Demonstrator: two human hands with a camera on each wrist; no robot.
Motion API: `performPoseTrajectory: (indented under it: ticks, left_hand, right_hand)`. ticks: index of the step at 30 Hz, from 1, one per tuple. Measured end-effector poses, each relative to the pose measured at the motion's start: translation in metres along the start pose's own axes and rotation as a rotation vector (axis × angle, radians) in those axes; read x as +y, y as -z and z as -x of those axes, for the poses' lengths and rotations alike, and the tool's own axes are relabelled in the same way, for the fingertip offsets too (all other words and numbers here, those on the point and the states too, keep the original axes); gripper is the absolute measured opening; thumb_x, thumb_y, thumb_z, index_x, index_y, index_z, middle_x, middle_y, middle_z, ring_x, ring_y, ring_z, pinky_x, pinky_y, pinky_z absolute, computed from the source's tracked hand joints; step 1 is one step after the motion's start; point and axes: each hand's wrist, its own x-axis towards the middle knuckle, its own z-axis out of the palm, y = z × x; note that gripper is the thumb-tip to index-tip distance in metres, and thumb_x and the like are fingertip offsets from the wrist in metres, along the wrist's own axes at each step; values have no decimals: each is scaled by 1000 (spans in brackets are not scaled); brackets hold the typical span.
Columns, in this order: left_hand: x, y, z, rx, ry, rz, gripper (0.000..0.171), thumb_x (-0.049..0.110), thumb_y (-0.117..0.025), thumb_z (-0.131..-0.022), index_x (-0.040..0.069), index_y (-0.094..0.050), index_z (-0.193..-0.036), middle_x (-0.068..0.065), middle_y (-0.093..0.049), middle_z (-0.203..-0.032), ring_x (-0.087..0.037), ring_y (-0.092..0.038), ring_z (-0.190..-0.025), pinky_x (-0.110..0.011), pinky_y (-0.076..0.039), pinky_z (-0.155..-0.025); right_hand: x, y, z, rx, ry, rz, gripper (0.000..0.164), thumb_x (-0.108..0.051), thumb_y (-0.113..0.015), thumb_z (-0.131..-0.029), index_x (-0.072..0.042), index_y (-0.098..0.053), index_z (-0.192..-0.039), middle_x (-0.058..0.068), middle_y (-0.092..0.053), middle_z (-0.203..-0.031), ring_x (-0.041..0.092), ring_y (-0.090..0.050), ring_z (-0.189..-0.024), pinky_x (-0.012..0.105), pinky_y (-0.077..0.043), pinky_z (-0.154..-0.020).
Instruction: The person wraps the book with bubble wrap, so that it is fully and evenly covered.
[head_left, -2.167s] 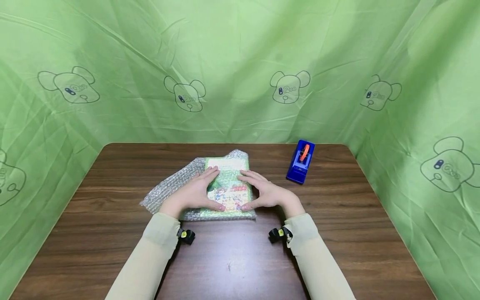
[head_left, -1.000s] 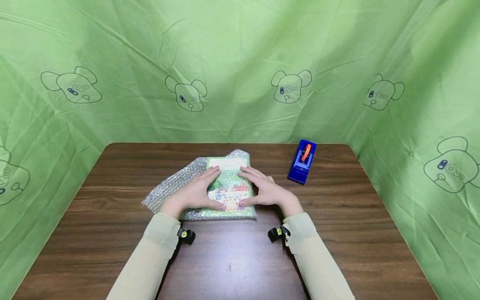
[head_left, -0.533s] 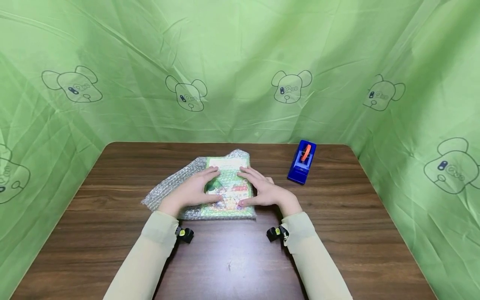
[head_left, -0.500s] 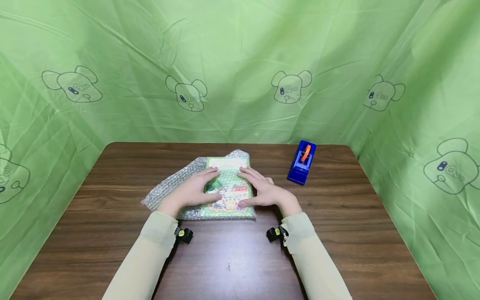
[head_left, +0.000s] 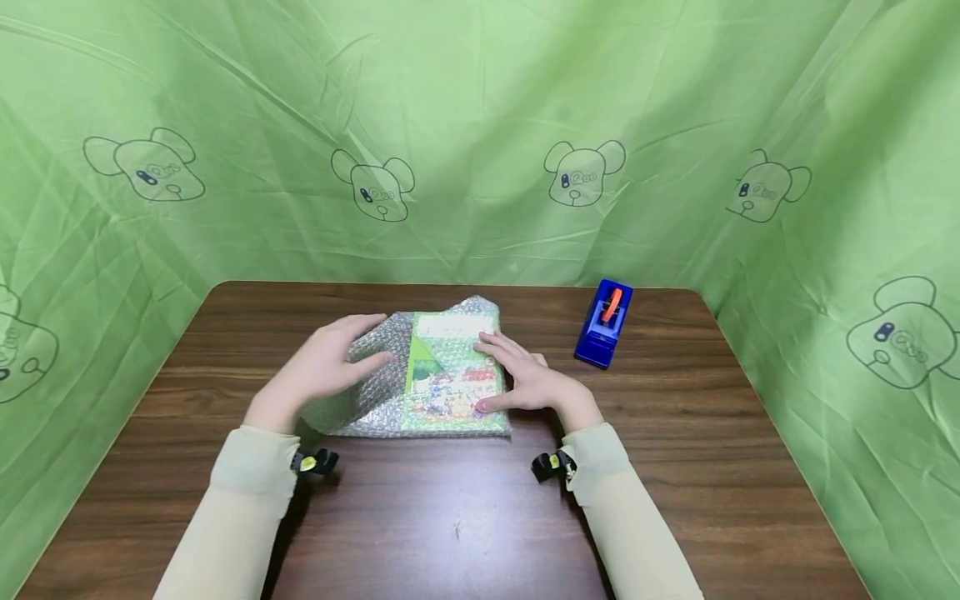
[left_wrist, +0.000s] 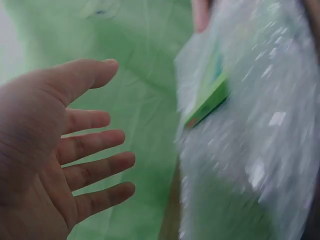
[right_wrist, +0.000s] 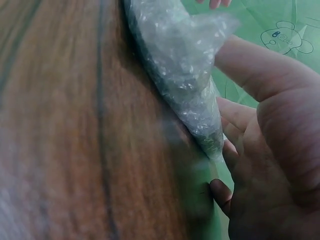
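Observation:
A flat green item with a colourful printed cover point(head_left: 450, 375), a book or thin box, lies inside a sheet of bubble wrap point(head_left: 375, 417) on the table. Its green corner edge point(left_wrist: 207, 102) shows through in the left wrist view. My left hand point(head_left: 322, 358) is over the loose left part of the wrap, fingers spread and thumb apart; in the left wrist view this hand point(left_wrist: 75, 145) has nothing in it. My right hand point(head_left: 536, 383) rests on the package's right edge, thumb and fingertips touching the wrap over the cover.
Toward the back right of the brown wooden table point(head_left: 480, 517) stands a blue tape dispenser point(head_left: 602, 325) with an orange roll hub. Green curtains point(head_left: 480, 125) with printed bear-like heads enclose the table at the back and sides.
My left hand has lifted off the printed cover and moved left over the loose wrap, whose left part now looks raised. The right hand has stayed in place.

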Motion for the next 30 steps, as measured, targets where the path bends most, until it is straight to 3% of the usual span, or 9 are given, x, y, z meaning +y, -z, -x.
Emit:
performPoseTrajectory:
  ticks: [5,8,12,17,20,30]
  left_hand:
    - [-18,24,23,104,59,26,74,39,-77,-104,7,-48,-164,-20,-62,-154,-36,-73,-111,-58,-60,-95]
    - [-32,34,38,152,120,32,73,40,-75,-105,11,-46,-166,-18,-63,-153,-33,-75,-101,-55,-60,-86]
    - [-51,43,54,174,195,37,77,43,-73,-106,13,-41,-169,-18,-60,-157,-37,-75,-107,-44,-59,-85]
    - [-70,46,65,167,228,81,80,40,-73,-106,13,-36,-171,-21,-59,-156,-42,-70,-122,-23,-53,-78]
    - [-79,45,69,153,247,104,81,40,-73,-107,13,-34,-172,-23,-58,-157,-44,-67,-128,-18,-51,-77]
    - [-90,41,68,65,282,153,82,41,-72,-107,10,-32,-172,-24,-59,-156,-42,-70,-124,-22,-54,-80]
  right_hand:
    - [0,1,0,-4,-2,1,109,-58,-87,-89,-26,-29,-175,-3,-9,-185,22,-1,-170,82,-10,-123]
    - [1,0,-2,-5,1,3,109,-59,-86,-89,-27,-28,-175,-4,-8,-185,22,1,-170,82,-9,-123]
    - [3,-1,-3,-5,6,3,109,-60,-86,-89,-29,-28,-175,-5,-8,-185,21,2,-170,82,-9,-123]
    - [4,-3,-4,-8,1,2,110,-63,-86,-88,-30,-28,-175,-8,-8,-184,18,1,-169,83,-8,-124]
    - [5,-3,-4,-9,0,-2,110,-63,-86,-87,-30,-29,-175,-8,-8,-184,19,0,-170,83,-7,-124]
    - [5,-2,-2,4,-6,-4,108,-61,-87,-88,-29,-30,-174,-7,-10,-184,21,-2,-170,84,-8,-123]
